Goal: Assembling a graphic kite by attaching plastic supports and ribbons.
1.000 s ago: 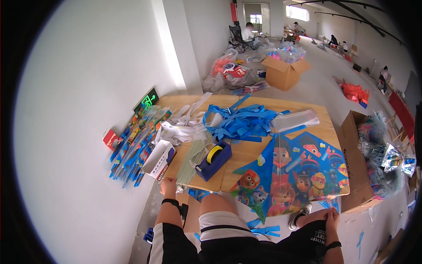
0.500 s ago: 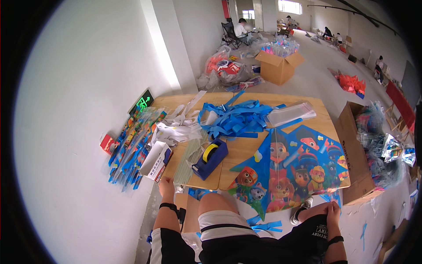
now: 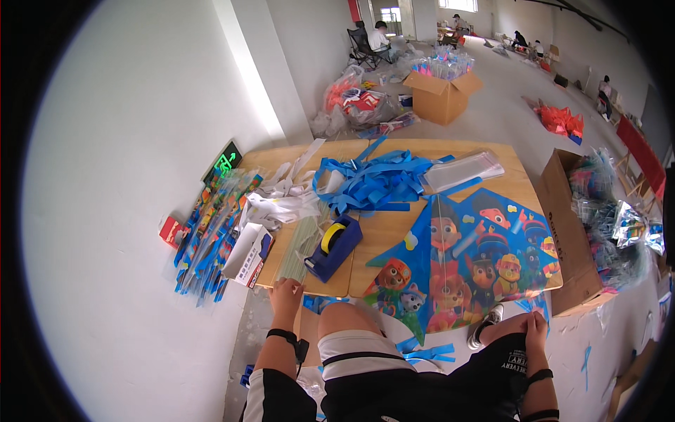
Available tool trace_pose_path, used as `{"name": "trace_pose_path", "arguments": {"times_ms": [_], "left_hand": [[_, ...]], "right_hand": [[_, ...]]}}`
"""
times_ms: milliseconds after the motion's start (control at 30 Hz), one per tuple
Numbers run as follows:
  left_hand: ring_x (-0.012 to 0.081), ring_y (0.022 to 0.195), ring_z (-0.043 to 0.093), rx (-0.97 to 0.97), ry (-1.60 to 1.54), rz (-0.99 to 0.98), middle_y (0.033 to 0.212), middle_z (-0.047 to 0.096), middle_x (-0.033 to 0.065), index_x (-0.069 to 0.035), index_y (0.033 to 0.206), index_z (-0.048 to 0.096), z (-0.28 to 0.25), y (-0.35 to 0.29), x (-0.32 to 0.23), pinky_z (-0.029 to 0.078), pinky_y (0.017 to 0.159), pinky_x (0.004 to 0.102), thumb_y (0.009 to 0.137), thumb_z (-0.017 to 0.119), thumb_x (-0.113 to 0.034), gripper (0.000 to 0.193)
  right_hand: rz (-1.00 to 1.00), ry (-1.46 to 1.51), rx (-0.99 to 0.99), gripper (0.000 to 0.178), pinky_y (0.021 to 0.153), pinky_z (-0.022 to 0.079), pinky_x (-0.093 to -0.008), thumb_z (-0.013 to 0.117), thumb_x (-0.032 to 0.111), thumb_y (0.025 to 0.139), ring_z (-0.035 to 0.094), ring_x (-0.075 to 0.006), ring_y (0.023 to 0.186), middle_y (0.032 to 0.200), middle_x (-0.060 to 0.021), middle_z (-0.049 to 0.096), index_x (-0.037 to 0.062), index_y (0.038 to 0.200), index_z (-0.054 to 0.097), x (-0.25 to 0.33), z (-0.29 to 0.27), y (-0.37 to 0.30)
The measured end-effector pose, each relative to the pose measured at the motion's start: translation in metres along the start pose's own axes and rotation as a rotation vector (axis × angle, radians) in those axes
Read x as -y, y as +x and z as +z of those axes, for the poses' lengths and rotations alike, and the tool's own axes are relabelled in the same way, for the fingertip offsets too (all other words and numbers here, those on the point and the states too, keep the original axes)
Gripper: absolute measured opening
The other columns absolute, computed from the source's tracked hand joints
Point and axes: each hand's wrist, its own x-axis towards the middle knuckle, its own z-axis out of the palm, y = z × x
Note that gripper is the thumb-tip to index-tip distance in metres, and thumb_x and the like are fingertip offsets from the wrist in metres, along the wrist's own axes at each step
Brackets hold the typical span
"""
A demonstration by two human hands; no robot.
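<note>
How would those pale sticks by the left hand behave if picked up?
The pale sticks look fairly stiff, since they lie straight rather than sagging into curls. Each is probably light, being so thin. As a bunch they may slide against one another, since many lie side by side.

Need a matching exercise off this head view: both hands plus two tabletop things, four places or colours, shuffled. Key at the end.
Column one
1. left hand
2. right hand
3. tape dispenser
4. printed sheet with cartoon figures

Column two
A. dark blue, with a yellow part in it
B. lying partly past the near edge of the wooden table
C. at the near ends of the thin pale sticks
D. beside the right knee, off the table

Pairs: 1-C, 2-D, 3-A, 4-B
</note>
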Motion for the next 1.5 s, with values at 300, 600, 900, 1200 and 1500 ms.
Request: {"name": "trace_pose_path", "arguments": {"times_ms": [300, 600, 900, 1200, 1500], "left_hand": [[0.0291, 0.104, 0.063, 0.076, 0.325, -0.172, 0.098, 0.066, 0.0092, -0.012, 0.094, 0.069, 0.027, 0.006, 0.0, 0.045, 0.088, 0.0478, 0.087, 0.07, -0.025, 0.015], [0.0291, 0.077, 0.067, 0.136, -0.314, -0.208, 0.081, 0.068, 0.0153, 0.0, 0.094, 0.064, -0.016, -0.065, 0.048, 0.052, 0.069, 0.0414, 0.091, 0.062, -0.012, 0.013], [0.0132, 0.075, 0.061, 0.261, -1.113, -0.804, 0.085, 0.065, 0.0059, 0.001, 0.103, 0.066, -0.071, -0.25, 0.133, 0.051, 0.066, 0.0245, 0.099, 0.06, -0.012, 0.016], [0.0112, 0.083, 0.06, 0.437, -0.98, -0.384, 0.084, 0.064, 0.0033, 0.002, 0.095, 0.068, -0.109, -0.21, 0.032, 0.049, 0.077, 0.026, 0.094, 0.065, -0.001, 0.004], [0.0241, 0.091, 0.067, 0.551, -0.979, 0.425, 0.098, 0.07, 0.0121, -0.001, 0.103, 0.069, -0.113, -0.104, -0.211, 0.051, 0.079, 0.031, 0.091, 0.067, 0.002, 0.012]], "right_hand": [[0.028, 0.054, 0.013, 0.034, 0.056, 0.044, -0.024, 0.053, 0.019, 0.104, 0.053, -0.0075, 0.059, 0.065, -0.0005, 0.057, 0.0019, 0.074, 0.057, -0.021, 0.0, 0.004], [0.038, 0.092, -0.02, 0.034, 0.056, 0.046, -0.0251, 0.054, 0.02, 0.104, 0.057, -0.0095, 0.06, 0.067, -0.0017, 0.059, 0.0004, 0.077, 0.06, -0.023, -0.002, -0.001], [-0.027, -0.032, 0.074, 0.033, 0.056, 0.045, -0.0275, 0.055, 0.019, 0.101, 0.059, -0.0114, 0.059, 0.065, -0.004, 0.061, -0.0009, 0.076, 0.061, -0.013, 0.005, 0.016], [-0.211, -0.115, 0.407, 0.007, 0.07, 0.052, -0.0286, 0.067, 0.008, 0.091, 0.067, -0.015, 0.078, 0.088, -0.0077, 0.069, 0.0017, 0.094, 0.068, 0.088, 0.05, -0.009], [-0.11, 0.587, 0.964, 0.019, 0.083, 0.057, -0.0283, 0.065, 0.005, 0.097, 0.07, -0.0157, 0.097, 0.101, -0.0085, 0.068, 0.0032, 0.116, 0.065, 0.241, 0.162, -0.091]]}}
